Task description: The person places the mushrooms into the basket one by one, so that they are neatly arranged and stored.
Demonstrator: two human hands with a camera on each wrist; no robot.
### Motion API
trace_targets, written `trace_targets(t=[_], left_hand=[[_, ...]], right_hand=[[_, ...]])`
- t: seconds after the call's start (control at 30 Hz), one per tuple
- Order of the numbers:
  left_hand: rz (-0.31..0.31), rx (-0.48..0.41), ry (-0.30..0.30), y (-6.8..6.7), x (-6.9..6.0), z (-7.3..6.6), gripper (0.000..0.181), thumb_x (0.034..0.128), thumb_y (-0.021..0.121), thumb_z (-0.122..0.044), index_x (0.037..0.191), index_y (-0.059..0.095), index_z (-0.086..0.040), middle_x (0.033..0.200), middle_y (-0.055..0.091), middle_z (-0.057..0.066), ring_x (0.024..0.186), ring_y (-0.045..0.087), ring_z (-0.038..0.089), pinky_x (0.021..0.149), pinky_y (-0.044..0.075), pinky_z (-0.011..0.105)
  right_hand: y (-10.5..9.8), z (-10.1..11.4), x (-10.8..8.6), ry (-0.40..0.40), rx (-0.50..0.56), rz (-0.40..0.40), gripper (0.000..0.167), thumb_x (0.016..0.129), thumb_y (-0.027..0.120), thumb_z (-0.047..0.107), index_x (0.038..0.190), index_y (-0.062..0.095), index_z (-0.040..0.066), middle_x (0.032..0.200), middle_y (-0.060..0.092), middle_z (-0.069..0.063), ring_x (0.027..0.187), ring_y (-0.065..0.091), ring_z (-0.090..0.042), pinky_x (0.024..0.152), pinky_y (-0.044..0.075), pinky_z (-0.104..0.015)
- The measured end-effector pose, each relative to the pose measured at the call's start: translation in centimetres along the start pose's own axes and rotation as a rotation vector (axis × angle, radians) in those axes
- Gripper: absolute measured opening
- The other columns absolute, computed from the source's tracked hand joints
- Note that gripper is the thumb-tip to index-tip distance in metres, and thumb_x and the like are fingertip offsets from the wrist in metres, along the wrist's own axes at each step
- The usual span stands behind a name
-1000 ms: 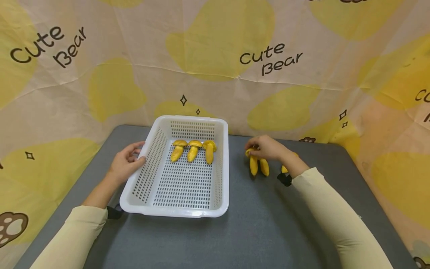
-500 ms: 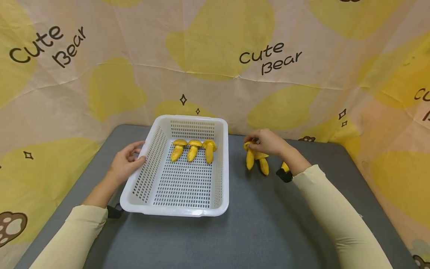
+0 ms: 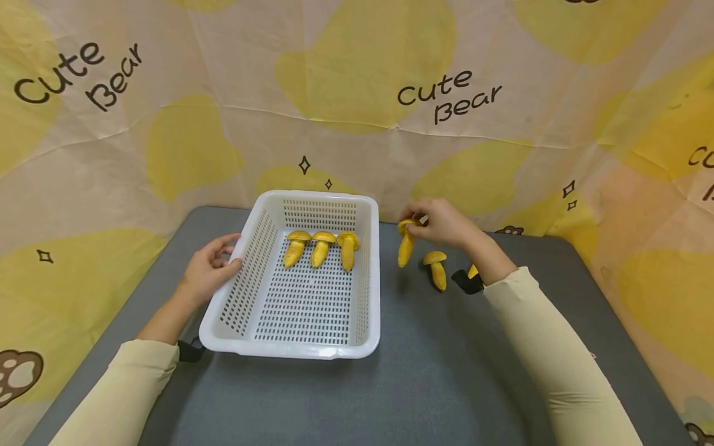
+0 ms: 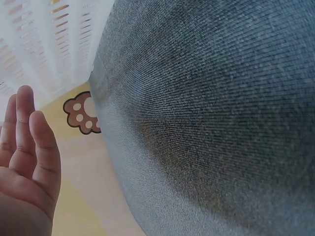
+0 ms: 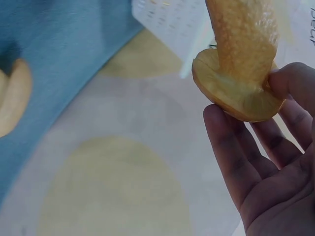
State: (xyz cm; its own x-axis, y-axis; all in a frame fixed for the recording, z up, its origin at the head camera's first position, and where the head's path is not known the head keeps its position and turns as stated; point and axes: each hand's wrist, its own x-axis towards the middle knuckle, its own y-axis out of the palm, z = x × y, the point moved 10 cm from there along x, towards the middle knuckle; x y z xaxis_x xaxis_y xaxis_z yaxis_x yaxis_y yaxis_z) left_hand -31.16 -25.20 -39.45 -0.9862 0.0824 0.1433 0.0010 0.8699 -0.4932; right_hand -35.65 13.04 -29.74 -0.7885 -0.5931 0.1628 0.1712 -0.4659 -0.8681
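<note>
My right hand (image 3: 440, 222) pinches a yellow mushroom (image 3: 406, 243) by its cap, to the right of the white basket (image 3: 372, 297), with the stem hanging down. In the right wrist view, the thumb and fingertips touch the cap of this mushroom (image 5: 241, 64). My left hand (image 3: 203, 272) rests against the basket's left side, its fingers fairly straight in the left wrist view (image 4: 29, 157). Three yellow mushrooms (image 3: 320, 251) lie in a row inside the basket. Another mushroom (image 3: 436, 271) lies on the table below my right hand.
A yellow piece (image 3: 473, 271) shows on the table, mostly hidden behind the right wrist and its black strap (image 3: 467, 282). The grey table (image 3: 390, 396) ends at the back against a printed cloth (image 3: 357, 74).
My right hand has lifted a mushroom off the table, away from the one beside it, and moved it up and left towards the basket. The left hand and basket stay put.
</note>
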Motion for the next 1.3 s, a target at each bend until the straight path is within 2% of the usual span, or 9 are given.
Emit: trace_targets(t=[0.3,0.57,0.83,1.03,1.3], left_hand=[[0.000,0.011,0.000,0.0,0.0,-0.2,0.054,0.0909,0.058,-0.009,0.142,0.042,-0.003,0.110,0.057,0.021,0.061,0.061,0.001,0.053,0.057,0.028],[-0.011,0.014,0.006,-0.2,0.1,0.1,0.053,0.0897,0.059,-0.008,0.141,0.044,-0.003,0.098,0.057,-0.002,0.061,0.062,0.001,0.053,0.057,0.027],[-0.003,0.002,0.012,-0.1,0.1,0.0,0.054,0.0902,0.059,-0.009,0.142,0.043,-0.003,0.103,0.058,0.010,0.062,0.062,0.001,0.054,0.057,0.028],[-0.005,0.006,0.011,0.0,0.0,0.0,0.054,0.0903,0.059,-0.009,0.142,0.043,-0.003,0.105,0.058,0.014,0.062,0.062,0.001,0.053,0.057,0.028],[-0.010,0.018,0.013,-0.1,0.0,0.0,0.054,0.0905,0.059,-0.009,0.142,0.042,-0.003,0.108,0.057,0.021,0.062,0.062,0.001,0.053,0.057,0.027]], right_hand=[[-1.0,2.3,1.2,-0.050,0.021,-0.047,0.012,0.087,0.067,0.010,0.099,0.070,0.013,0.095,0.068,-0.002,0.088,0.063,-0.016,0.074,0.057,-0.031],[-0.6,5.0,2.4,-0.101,-0.001,-0.053,0.015,0.087,0.067,0.010,0.102,0.069,0.009,0.099,0.068,-0.005,0.091,0.063,-0.019,0.076,0.058,-0.034],[0.3,7.6,3.9,-0.148,0.006,-0.039,0.016,0.087,0.065,0.010,0.102,0.069,0.008,0.101,0.069,-0.005,0.091,0.063,-0.018,0.077,0.058,-0.032],[1.5,9.7,5.2,-0.171,-0.021,-0.015,0.018,0.087,0.063,0.011,0.104,0.069,0.010,0.102,0.069,-0.003,0.092,0.063,-0.015,0.077,0.057,-0.027],[3.5,12.6,6.8,-0.216,0.020,0.013,0.017,0.087,0.064,0.013,0.102,0.069,0.011,0.099,0.068,-0.001,0.088,0.059,-0.013,0.079,0.053,-0.023]])
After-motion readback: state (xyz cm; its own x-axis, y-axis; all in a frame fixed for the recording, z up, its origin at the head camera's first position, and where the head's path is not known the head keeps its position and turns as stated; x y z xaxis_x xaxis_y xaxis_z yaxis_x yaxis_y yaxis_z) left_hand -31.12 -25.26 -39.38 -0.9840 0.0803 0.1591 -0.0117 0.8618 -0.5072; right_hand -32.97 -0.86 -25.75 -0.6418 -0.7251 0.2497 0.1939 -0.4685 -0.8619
